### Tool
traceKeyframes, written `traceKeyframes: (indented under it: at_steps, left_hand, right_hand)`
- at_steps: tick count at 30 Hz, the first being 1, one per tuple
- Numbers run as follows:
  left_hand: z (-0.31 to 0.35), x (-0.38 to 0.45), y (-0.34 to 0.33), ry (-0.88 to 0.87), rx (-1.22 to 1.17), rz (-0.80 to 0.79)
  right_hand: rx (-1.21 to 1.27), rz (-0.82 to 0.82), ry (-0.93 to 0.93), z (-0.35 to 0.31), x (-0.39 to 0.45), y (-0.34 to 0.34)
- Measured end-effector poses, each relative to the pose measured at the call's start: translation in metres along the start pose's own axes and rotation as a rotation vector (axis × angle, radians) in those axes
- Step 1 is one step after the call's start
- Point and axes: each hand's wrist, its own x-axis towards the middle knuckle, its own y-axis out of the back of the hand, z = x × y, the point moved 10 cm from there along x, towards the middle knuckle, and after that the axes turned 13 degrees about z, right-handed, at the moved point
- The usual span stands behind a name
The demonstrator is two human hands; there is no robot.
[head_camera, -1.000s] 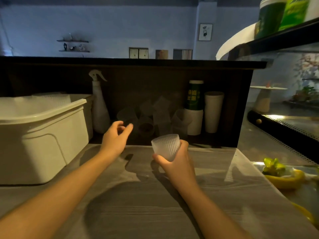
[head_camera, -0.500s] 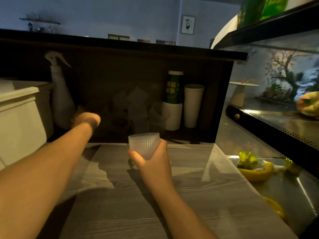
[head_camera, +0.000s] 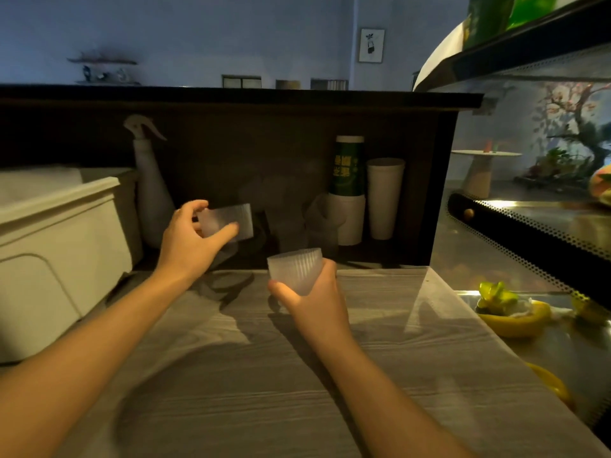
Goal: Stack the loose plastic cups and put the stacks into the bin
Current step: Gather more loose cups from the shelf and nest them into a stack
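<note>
Cups are sitting in both hands: the left hand [head_camera: 191,238] is gripping one [head_camera: 228,222] tipped sideways, up and left of the upright cup [head_camera: 295,270] the right hand [head_camera: 309,294] is holding above the bench [head_camera: 264,375]. More loose cups [head_camera: 281,209] are waiting dimly behind. The bin [head_camera: 59,233] is standing far left, beside a spray bottle [head_camera: 150,193].

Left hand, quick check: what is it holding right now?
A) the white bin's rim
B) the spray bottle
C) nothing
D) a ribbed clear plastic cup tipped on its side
D: the left hand grips a ribbed clear cup lying sideways in the air, while the right hand holds another cup upright.
</note>
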Motion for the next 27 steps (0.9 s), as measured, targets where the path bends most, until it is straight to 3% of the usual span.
traceKeyframes:
  at_steps: [5,15,21,27]
  left_hand:
    - [0.021,-0.031,0.012,0.041,-0.209,-0.12]
    - [0.041,-0.082,0.022,-0.083,-0.289,-0.315]
    - [0.059,-0.087,0.029,-0.258,-0.135,-0.271]
    - [0.068,-0.087,0.034,-0.334,-0.142,-0.27]
  right_hand:
    - [-0.086,-0.04,0.072,-0.006,-0.004,-0.005]
    - [-0.17,-0.153,0.33,-0.034,-0.027,-0.02]
    - [-0.092,-0.174,0.367,-0.044,-0.034,-0.012]
    - [-0.072,-0.21,0.352,-0.048,-0.04,-0.008]
